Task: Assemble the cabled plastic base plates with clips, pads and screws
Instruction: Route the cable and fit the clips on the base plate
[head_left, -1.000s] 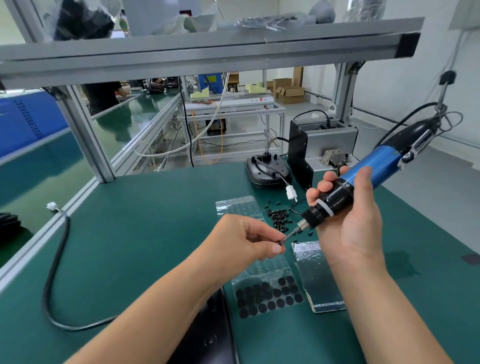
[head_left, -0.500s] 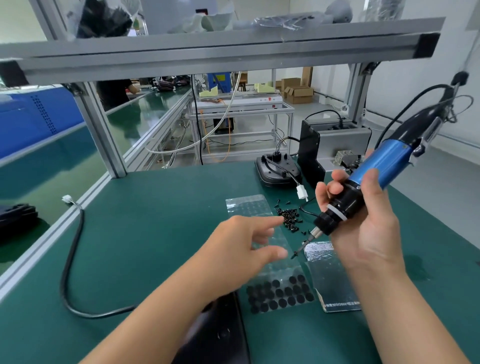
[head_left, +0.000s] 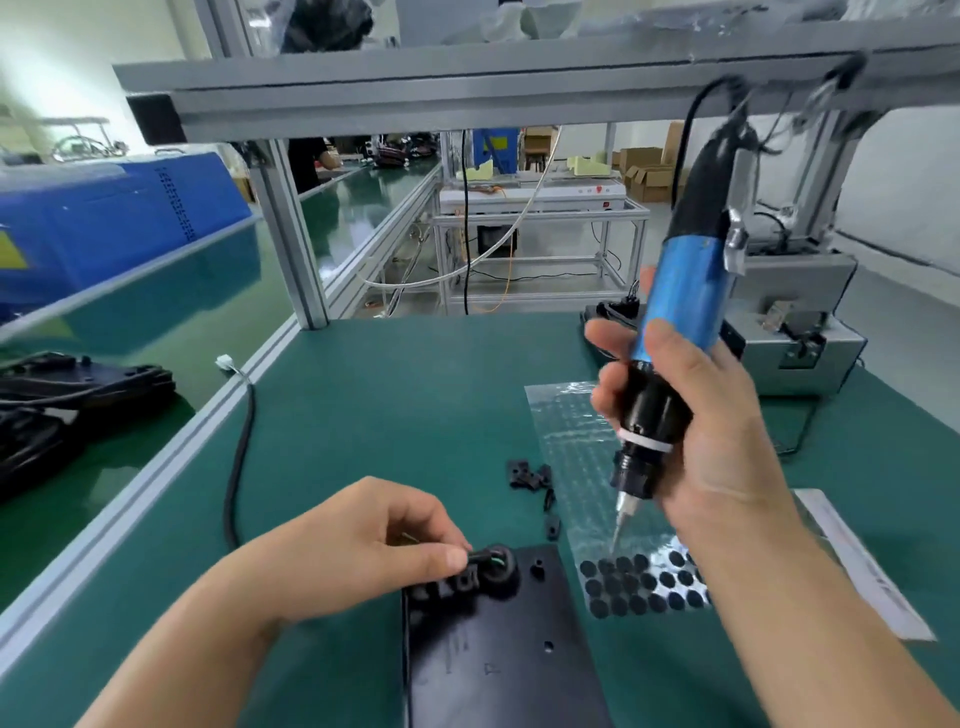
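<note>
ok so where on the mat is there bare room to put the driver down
Bare green mat lies between the black cable and the clips. Crowded right: pad sheet, base plate and both hands, left, right holding the screwdriver.

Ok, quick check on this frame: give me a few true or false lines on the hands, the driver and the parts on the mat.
1. The right hand grips the driver. True.
2. The driver bit is seated in a hole of the plate. False: it hangs above the pad sheet, right of the plate.
3. The left hand pinches a small black part at the plate's far edge. True.
4. The loose clips lie on the plate. False: they lie on the mat beyond it.
</note>
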